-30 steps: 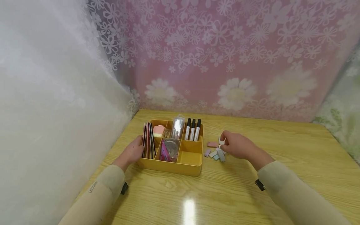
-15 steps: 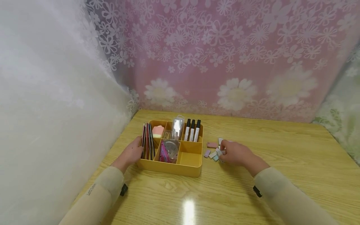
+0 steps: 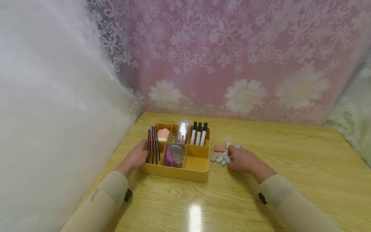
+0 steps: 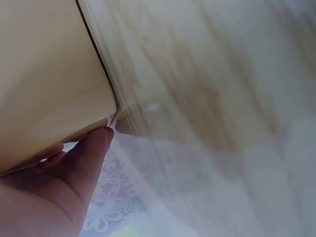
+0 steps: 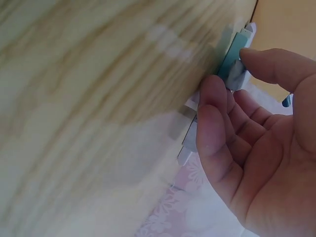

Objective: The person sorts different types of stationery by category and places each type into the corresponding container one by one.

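Note:
My left hand (image 3: 137,156) rests against the left side of a yellow divided desk organizer (image 3: 176,174). In the left wrist view the thumb (image 4: 94,158) touches the box near its lower corner, with the other fingers along the wall. Right of the box lies a loose group of small pastel blocks that look like erasers, among them a pink eraser (image 3: 219,149) and a purple eraser (image 3: 214,158). My right hand (image 3: 244,160) is over this group. Its thumb and fingertips pinch a small grey eraser (image 5: 236,75), beside a teal one (image 5: 228,59).
In the organizer stand several pencils (image 3: 153,145), three black-capped markers (image 3: 198,133), a clear plastic case (image 3: 183,131), a pink-and-cream item (image 3: 163,134) and a round clear item (image 3: 175,154) with a pink strip. The front right compartment (image 3: 197,162) shows its bare floor. A floral curtain (image 3: 232,64) hangs behind.
My right hand has come down and slightly toward me, from the back of the eraser group onto the grey eraser. My left hand stays on the organizer.

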`<state>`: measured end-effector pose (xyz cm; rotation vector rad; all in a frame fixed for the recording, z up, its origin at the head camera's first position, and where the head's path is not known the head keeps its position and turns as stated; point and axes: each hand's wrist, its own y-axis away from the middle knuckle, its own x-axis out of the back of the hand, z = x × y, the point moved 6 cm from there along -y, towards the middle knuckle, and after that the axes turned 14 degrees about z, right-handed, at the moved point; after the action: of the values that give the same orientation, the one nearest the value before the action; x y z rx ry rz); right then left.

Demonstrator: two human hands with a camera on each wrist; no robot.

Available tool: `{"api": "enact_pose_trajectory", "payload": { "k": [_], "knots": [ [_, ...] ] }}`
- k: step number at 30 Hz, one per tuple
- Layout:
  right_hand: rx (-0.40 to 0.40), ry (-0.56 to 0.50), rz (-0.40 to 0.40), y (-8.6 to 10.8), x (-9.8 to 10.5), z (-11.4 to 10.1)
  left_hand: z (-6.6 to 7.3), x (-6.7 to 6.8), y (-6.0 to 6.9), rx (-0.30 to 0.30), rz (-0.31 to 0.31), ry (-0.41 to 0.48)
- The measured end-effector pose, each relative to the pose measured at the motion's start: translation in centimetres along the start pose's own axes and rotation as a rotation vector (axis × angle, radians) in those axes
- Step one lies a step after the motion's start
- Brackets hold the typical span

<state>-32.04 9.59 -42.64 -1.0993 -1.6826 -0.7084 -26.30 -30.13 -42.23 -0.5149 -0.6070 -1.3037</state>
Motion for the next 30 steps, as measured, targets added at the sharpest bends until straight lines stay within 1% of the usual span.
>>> {"api": "enact_pose_trajectory", "payload": {
  "k": [3,7,11,15,21,24,30],
  "knots": [
    [-0.01,-0.028,0.007,0.0,-0.3,0.5,0.1,-0.1,0.0,0.0,-0.002,-0.006],
    [-0.041,-0.095,0.029,0.1,-0.2,1.0,0.3,-0.3,0.0,0.001,-0.012,-0.013],
    [-0.053,-0.157,0.063,0.1,0.6,0.7,0.3,-0.5,-0.1,0.005,-0.015,-0.016],
    [-0.042,-0.181,0.109,0.0,1.5,-0.1,0.5,-0.5,-0.2,0.006,-0.011,-0.023],
    [0.002,-0.228,0.174,0.0,2.8,-2.5,0.7,-0.4,-0.4,0.0,-0.015,-0.025],
    [0.026,-0.229,0.195,0.1,3.1,-4.2,0.5,-0.3,-0.4,0.012,-0.014,-0.029],
    [0.076,-0.212,0.241,0.5,3.3,-7.2,0.0,0.0,-0.4,-0.004,-0.009,-0.091]
  ]
}}
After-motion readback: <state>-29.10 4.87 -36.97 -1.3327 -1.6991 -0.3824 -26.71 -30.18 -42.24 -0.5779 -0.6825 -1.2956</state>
